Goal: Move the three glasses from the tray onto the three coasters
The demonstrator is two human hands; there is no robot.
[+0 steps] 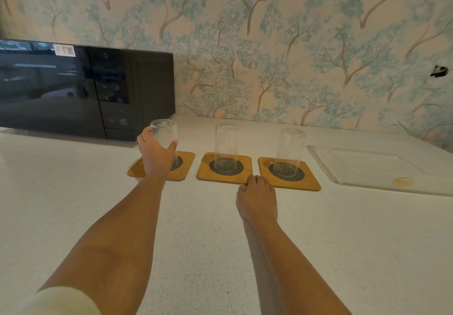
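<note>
Three wooden coasters lie in a row on the white counter. My left hand [155, 153] grips an upside-down clear glass [164, 133] standing on the left coaster [186, 159]. A second inverted glass [226, 143] stands on the middle coaster [245, 165]. A third inverted glass [290, 150] stands on the right coaster [310, 179]. My right hand [257, 198] rests flat on the counter, fingertips touching the front edge of the middle coaster, holding nothing. The clear tray [362, 179] to the right holds no glasses.
A black microwave [81, 89] stands at the back left, close behind the left glass. Patterned wallpaper rises behind the counter [208, 241]. A small orange mark [402, 181] shows on the tray's front part.
</note>
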